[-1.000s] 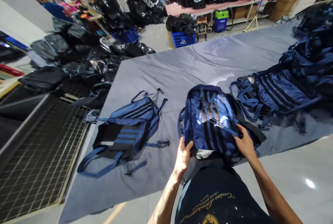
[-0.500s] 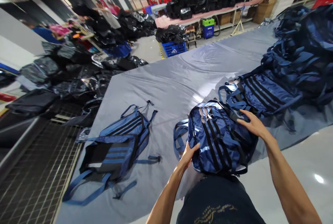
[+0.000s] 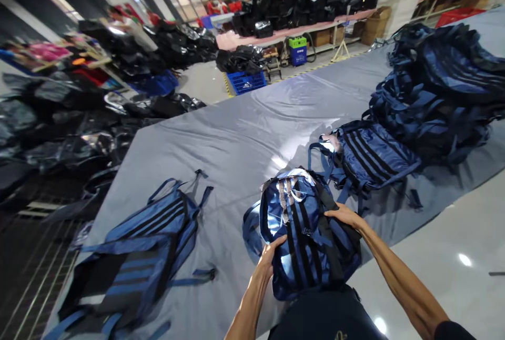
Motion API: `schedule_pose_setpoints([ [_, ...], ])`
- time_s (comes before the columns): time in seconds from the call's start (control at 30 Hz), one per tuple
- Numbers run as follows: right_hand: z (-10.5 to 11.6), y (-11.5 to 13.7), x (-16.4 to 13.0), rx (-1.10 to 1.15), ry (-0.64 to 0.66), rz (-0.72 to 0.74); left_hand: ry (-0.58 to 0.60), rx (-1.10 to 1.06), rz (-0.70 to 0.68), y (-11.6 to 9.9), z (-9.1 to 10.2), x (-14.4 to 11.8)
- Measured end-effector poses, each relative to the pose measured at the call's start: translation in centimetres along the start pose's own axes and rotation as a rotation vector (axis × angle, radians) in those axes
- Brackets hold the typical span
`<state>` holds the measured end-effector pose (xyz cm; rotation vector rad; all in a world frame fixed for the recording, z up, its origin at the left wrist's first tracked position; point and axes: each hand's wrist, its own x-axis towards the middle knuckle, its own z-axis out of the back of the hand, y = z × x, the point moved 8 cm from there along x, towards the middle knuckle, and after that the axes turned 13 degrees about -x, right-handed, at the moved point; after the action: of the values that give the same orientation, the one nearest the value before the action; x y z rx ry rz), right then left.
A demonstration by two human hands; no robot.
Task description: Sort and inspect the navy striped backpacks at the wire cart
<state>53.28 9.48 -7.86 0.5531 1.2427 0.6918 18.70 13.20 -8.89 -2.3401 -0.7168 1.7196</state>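
1. Blue backpack with black stripes (image 3: 305,235) standing near the front edge of the table (image 3: 244,135), just ahead of the body, front panel facing up and toward the camera.
2. Left hand (image 3: 268,256) pressed against the pack's lower left side, fingers (image 3: 276,242) spread and curved over the fabric, thumb up along the panel; a flat, open grip rather than a closed fist.
3. Right hand (image 3: 345,216) laid on the pack's upper right side, fingers (image 3: 335,212) stretched flat over a black strap area; cannot tell whether anything is pinched underneath.
4. Grey cloth covering the whole table, wrinkled and shiny under the light.
5. Second striped backpack (image 3: 369,156) lying flat just behind and to the right of the held one, straps trailing over the cloth.
6. Third backpack (image 3: 142,256) lying flat well to the left, back panel partly showing, loose straps spread around it.
7. Heap of blue backpacks (image 3: 437,87) piled at the right end of the table, beside the flat second one.
8. Black bags (image 3: 118,103) massed along the left, beyond the table edge.
9. Blue crate (image 3: 246,81) on the floor past the far end, further black bags on a long pink-topped bench (image 3: 284,37) behind.
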Motion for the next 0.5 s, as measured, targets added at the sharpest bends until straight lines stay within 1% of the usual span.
schedule_pose_setpoints([
  [0.07,0.8,0.5,-0.7,0.031,-0.002,0.019,0.012,0.045,0.011,-0.5,-0.7,-0.7],
  [0.13,1.8,1.2,-1.7,0.058,-0.01,0.04,0.025,0.103,-0.03,-1.3,-1.7,-1.7],
  [0.2,3.2,2.2,-3.1,0.078,-0.025,0.064,0.046,0.158,-0.113,-2.7,-3.4,-3.1],
  [0.27,5.4,3.6,-4.8,0.091,-0.055,0.086,0.062,0.199,-0.226,-4.7,-5.9,-4.8],
  [0.3,6.9,4.5,-5.8,0.1,-0.079,0.095,0.067,0.21,-0.279,-5.9,-7.5,-5.7],
  [0.37,10.5,6.4,-8.1,0.128,-0.149,0.101,0.08,0.223,-0.359,-8.1,-11.2,-7.6],
  [0.43,14.9,8.2,-10.8,0.155,-0.241,0.084,0.128,0.245,-0.394,-9.9,-15.7,-9.3],
  [0.5,19.8,9.2,-13.4,0.134,-0.352,0.043,0.216,0.276,-0.408,-11.2,-20.9,-11.0],
])
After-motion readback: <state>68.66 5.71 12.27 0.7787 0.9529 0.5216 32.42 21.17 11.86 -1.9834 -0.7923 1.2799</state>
